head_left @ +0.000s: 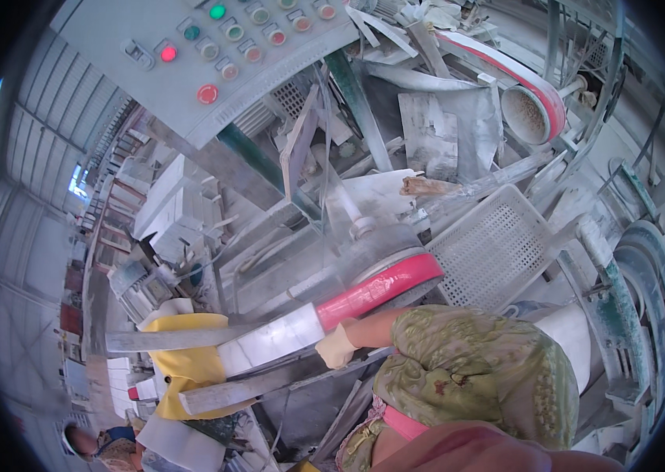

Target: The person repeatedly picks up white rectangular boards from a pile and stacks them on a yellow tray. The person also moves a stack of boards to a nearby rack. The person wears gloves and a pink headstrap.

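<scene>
As we look down, right grip (336,348) sits at end of white slab (269,340); whether fingers pinch, we cannot tell. Slab butts up to pink belt (379,289); step looks like steadying, next move likely calls for even hold. Beyond: perforated crate (493,248), button panel (183,79).

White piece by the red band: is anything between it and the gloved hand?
Nothing visible does: the gloved hand is at the edge of the white piece, near the red band. Whether they touch is unclear.
</scene>
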Demonstrator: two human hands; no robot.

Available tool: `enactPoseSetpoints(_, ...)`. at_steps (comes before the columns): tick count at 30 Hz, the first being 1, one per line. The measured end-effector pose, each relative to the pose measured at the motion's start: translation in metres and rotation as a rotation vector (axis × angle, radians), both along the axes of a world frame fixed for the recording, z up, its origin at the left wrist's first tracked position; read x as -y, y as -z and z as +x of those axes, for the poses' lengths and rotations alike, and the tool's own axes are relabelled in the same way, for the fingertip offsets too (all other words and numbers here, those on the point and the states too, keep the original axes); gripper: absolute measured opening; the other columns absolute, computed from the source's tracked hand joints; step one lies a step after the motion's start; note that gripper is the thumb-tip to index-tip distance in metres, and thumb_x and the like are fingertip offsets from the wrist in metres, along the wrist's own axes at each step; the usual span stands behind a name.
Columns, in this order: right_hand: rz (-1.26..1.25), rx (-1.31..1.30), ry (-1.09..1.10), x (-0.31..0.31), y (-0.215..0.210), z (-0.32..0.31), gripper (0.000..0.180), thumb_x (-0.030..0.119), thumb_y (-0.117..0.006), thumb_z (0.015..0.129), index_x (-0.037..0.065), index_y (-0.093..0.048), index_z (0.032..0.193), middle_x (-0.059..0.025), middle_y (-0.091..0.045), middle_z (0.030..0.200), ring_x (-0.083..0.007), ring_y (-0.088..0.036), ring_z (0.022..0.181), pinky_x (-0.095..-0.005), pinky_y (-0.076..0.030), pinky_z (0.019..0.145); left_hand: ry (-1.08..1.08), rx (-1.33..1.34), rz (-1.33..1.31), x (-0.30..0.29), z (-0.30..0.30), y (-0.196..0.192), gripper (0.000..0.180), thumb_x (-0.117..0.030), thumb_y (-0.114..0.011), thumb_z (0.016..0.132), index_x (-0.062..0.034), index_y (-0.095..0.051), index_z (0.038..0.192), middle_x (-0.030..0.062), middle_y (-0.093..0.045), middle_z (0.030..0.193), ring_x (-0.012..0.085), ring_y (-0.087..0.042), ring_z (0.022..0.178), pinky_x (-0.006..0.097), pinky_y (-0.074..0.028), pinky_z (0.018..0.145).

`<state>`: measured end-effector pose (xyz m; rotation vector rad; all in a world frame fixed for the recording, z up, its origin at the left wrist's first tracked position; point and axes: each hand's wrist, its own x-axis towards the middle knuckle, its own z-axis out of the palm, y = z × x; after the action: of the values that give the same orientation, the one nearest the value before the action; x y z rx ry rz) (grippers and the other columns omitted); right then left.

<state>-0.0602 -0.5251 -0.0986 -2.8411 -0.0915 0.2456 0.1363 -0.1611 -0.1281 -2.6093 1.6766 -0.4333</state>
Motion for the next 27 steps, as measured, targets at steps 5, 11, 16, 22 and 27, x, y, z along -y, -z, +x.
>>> enactPoseSetpoints(5, -0.112, 0.025, -0.073, -0.003, -0.002, -0.003, 0.031, 0.026, -0.054, 0.092, 0.006, -0.078, 0.091, -0.0119, -0.076, 0.092, -0.0327, -0.071, 0.090, -0.0500, -0.055, 0.075, 0.009, 0.007, 0.004, 0.004, 0.002, 0.001, 0.027, -0.024, -0.065, 0.085, -0.0090, -0.060, 0.063, 0.0155, -0.061, 0.064, 0.0366, -0.059, 0.058, 0.051, -0.045, 0.057)
enactPoseSetpoints(11, -0.202, 0.086, -0.211, 0.002, 0.002, -0.001, 0.026, 0.018, -0.057, 0.089, 0.003, -0.078, 0.091, -0.0125, -0.076, 0.090, -0.0330, -0.072, 0.084, -0.0476, -0.055, 0.076, 0.013, 0.019, 0.012, 0.008, 0.006, 0.001, 0.027, -0.024, -0.065, 0.084, -0.0093, -0.060, 0.063, 0.0152, -0.060, 0.063, 0.0365, -0.059, 0.057, 0.051, -0.045, 0.056)
enactPoseSetpoints(16, -0.335, 0.103, -0.237, 0.007, 0.021, 0.012, 0.018, 0.015, -0.062, 0.087, 0.008, -0.077, 0.083, -0.0041, -0.076, 0.086, -0.0252, -0.071, 0.078, -0.0411, -0.053, 0.064, 0.023, 0.028, 0.016, 0.005, 0.006, -0.003, 0.027, -0.024, -0.065, 0.084, -0.0096, -0.060, 0.062, 0.0150, -0.060, 0.062, 0.0364, -0.058, 0.056, 0.051, -0.045, 0.055)
enactPoseSetpoints(22, -0.436, 0.131, -0.308, 0.002, 0.020, 0.008, 0.017, 0.016, -0.061, 0.087, 0.011, -0.077, 0.087, 0.0026, -0.074, 0.083, -0.0184, -0.070, 0.075, -0.0398, -0.051, 0.065, 0.025, 0.025, 0.027, -0.016, 0.009, 0.003, 0.027, -0.024, -0.065, 0.083, -0.0099, -0.060, 0.062, 0.0147, -0.060, 0.061, 0.0362, -0.058, 0.055, 0.051, -0.045, 0.054)
enactPoseSetpoints(27, -0.003, 0.029, -0.012, 0.007, 0.017, 0.002, 0.021, 0.024, -0.061, 0.084, 0.012, -0.079, 0.087, -0.0046, -0.076, 0.085, -0.0285, -0.072, 0.077, -0.0472, -0.054, 0.067, 0.057, 0.015, 0.046, -0.053, 0.009, -0.008, 0.027, -0.025, -0.065, 0.083, -0.0102, -0.059, 0.062, 0.0145, -0.060, 0.061, 0.0361, -0.058, 0.054, 0.051, -0.045, 0.053)
